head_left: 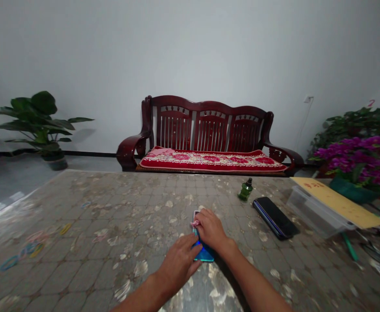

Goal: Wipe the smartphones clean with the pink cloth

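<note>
A blue phone [204, 253] lies flat on the patterned table [112, 203], straight in front of me. My left hand [179, 262] rests on its near end with the fingers pressed down on it. My right hand [211, 228] covers the phone's far half, its fingertips pinched on a small pink band [194, 223] at the phone's far left corner. Most of the phone is hidden under the two hands.
A black phone [276, 217] and a small green bottle [245, 190] lie to the right. A clear plastic box with a yellow envelope [336, 202] sits at the far right beside purple flowers. Coloured rubber bands [30, 248] are scattered at the left. A red wooden bench [209, 134] stands behind.
</note>
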The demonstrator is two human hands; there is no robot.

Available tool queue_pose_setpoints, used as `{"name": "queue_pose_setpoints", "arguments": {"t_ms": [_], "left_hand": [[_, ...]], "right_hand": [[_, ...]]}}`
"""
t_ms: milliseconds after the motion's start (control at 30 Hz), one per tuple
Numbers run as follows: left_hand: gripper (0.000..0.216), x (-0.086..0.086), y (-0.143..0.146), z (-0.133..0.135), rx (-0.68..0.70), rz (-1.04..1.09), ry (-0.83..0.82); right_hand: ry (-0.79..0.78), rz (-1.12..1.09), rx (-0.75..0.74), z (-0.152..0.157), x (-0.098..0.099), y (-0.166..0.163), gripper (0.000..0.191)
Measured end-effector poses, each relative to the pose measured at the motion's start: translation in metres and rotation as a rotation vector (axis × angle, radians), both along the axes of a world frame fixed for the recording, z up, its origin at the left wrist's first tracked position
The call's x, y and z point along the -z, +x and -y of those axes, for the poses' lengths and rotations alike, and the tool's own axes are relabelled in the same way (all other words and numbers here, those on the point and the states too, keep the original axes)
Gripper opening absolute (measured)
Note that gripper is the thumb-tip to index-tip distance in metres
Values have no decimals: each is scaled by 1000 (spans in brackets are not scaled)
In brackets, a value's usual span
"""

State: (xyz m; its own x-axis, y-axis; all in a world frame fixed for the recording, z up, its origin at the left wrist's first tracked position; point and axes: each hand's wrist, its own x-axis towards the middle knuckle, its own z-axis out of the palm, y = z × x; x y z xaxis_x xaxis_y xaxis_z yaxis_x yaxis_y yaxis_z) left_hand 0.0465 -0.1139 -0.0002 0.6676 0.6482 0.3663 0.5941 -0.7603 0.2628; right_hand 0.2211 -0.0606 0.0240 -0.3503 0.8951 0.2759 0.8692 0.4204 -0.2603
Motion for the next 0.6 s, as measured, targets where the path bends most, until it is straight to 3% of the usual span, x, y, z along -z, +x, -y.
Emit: {"name": "queue_pose_setpoints", "arguments": {"t_ms": [133, 367, 600], "left_hand": [[30, 0, 1, 0, 2, 0, -9], [21, 2, 0, -1, 5, 26, 31], [29, 2, 2, -1, 11, 17, 14]], "right_hand": [[-6, 4, -47, 10, 3, 0, 10], [-39, 70, 57, -9, -5, -6, 11], [37, -13, -63, 16, 4, 3, 9]]}}
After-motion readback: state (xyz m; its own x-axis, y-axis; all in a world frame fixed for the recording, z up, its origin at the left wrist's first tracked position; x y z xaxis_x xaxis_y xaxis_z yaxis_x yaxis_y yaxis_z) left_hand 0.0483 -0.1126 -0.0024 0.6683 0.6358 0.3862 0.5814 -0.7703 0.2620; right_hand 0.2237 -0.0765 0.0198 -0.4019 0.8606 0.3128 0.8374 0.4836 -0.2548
